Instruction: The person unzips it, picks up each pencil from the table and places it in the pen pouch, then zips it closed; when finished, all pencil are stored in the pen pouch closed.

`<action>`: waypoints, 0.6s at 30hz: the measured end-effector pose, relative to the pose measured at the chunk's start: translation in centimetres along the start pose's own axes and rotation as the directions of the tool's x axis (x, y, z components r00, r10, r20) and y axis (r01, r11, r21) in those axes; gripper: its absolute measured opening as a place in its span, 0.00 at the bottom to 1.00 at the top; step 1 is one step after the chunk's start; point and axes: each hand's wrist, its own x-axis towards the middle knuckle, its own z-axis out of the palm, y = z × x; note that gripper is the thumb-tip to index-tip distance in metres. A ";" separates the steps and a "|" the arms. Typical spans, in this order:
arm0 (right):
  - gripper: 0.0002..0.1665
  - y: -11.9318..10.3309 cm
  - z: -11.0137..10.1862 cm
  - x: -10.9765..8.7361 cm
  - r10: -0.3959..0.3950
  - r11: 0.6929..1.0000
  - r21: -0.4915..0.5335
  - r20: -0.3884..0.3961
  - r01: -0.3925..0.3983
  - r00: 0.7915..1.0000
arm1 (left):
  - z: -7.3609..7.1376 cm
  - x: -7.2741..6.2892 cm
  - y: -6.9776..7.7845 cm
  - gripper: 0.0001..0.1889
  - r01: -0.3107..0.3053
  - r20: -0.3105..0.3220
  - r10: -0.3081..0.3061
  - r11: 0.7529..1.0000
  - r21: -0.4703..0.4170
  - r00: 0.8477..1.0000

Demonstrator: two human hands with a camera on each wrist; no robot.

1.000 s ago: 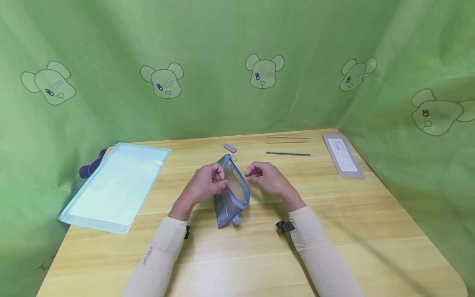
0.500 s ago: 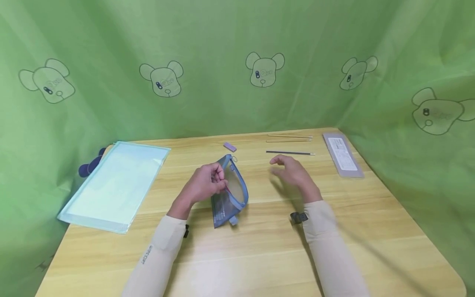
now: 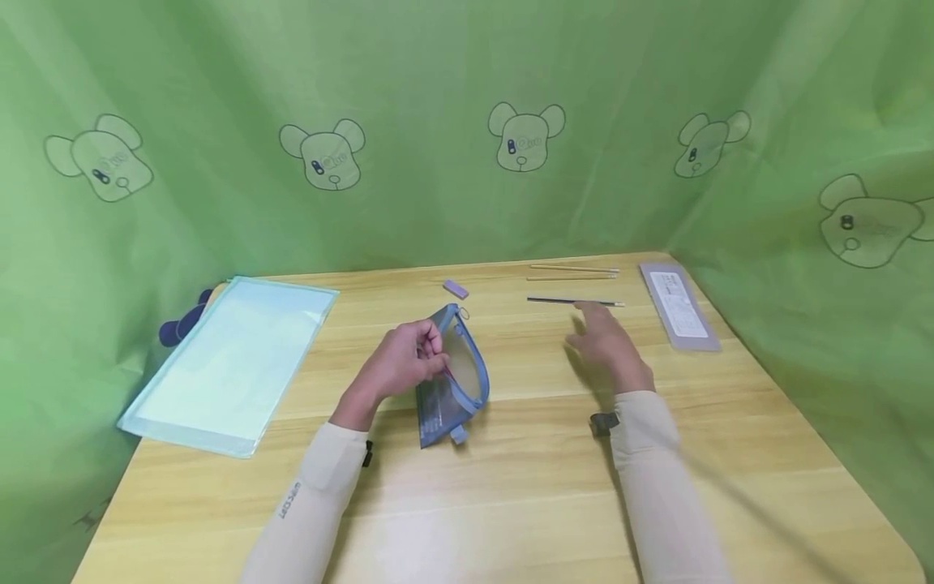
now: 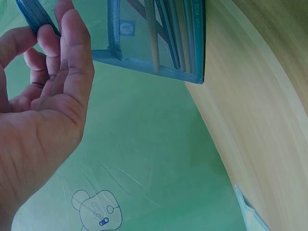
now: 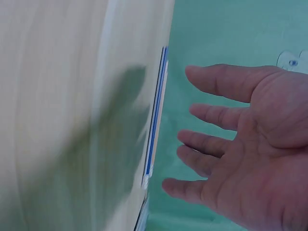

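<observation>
My left hand pinches the zipped edge of a blue mesh pencil case, keeping its mouth spread in the middle of the table. In the left wrist view several pencils show inside through the mesh, and my curled fingers hold the zipper band. Held over the table, my right hand has its fingers spread with nothing in them. It is just in front of a dark pencil, covering part of it in the head view. The right wrist view shows a gap between those fingers and the blue-looking pencil.
Two wood-coloured pencils lie behind the dark one. A purple eraser sits behind the case. At right lies a purple package with a white label; at left, a light blue folder. Green curtain surrounds the table.
My right hand has left the case's mouth and moved right toward the dark pencil, its fingers spreading. The left hand keeps its hold on the case, nearly still.
</observation>
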 end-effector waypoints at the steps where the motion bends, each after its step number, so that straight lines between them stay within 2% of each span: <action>1: 0.47 0.4 -0.1 0.1 -0.003 1.000 -0.010 -0.003 0.003 1.000 | 0.0 0.0 0.0 0.09 -0.002 0.000 0.002 1.000 0.006 1.000; 8: 0.50 2.5 -0.6 1.4 -0.017 0.999 -0.030 0.027 0.017 0.999 | -0.6 -0.1 0.0 0.08 -0.027 0.011 0.027 0.999 0.030 1.000; 15: 0.52 3.5 -1.1 2.8 0.023 1.000 -0.021 0.064 -0.022 0.998 | -1.0 -0.2 0.0 0.09 -0.023 0.018 0.022 0.999 0.038 1.000; 18: 0.51 3.8 -1.6 3.7 0.010 0.998 -0.058 0.078 -0.005 0.997 | -1.2 -0.3 0.0 0.09 -0.029 0.029 0.028 0.999 0.031 0.999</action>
